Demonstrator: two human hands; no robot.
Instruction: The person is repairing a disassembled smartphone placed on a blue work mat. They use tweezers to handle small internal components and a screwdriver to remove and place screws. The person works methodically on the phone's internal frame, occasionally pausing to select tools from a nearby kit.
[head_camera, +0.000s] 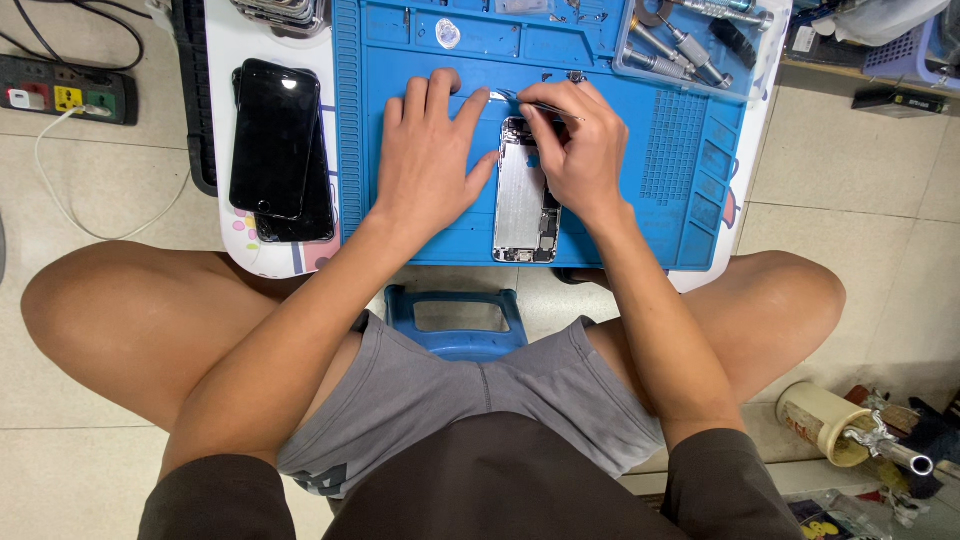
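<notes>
**Blue mat, opened phone, two hands at its top end**

Grey shorts and bare knees fill the near part of the view; the person sits low on a blue stool, legs spread so the small white surface stands between them and the work lies close under the eyes.

On that surface lies a blue mat, ridged along its edges and cut into small pockets, which probably keeps loose parts from rolling off. The phone lies lengthwise in the middle of the mat, its screen off and its silver inner frame showing, bottom end toward the person.

The left hand lies flat on the mat just beside the phone's left edge, fingers spread, thumb touching the frame; it seems placed so to keep the phone from sliding. Its grip holds nothing.

The right hand arches over the phone's top right corner. Its grip is pressed together, pinching tweezers that reach leftward past the phone's top end. The wrist looks propped on the mat, likely for steadiness.

To the left, off the mat, two dark phones lie stacked, set well apart from the work. Farther off, at the mat's back right corner, a clear tray holds metal tools within reach. A power strip sits on the tiled floor at far left.
</notes>
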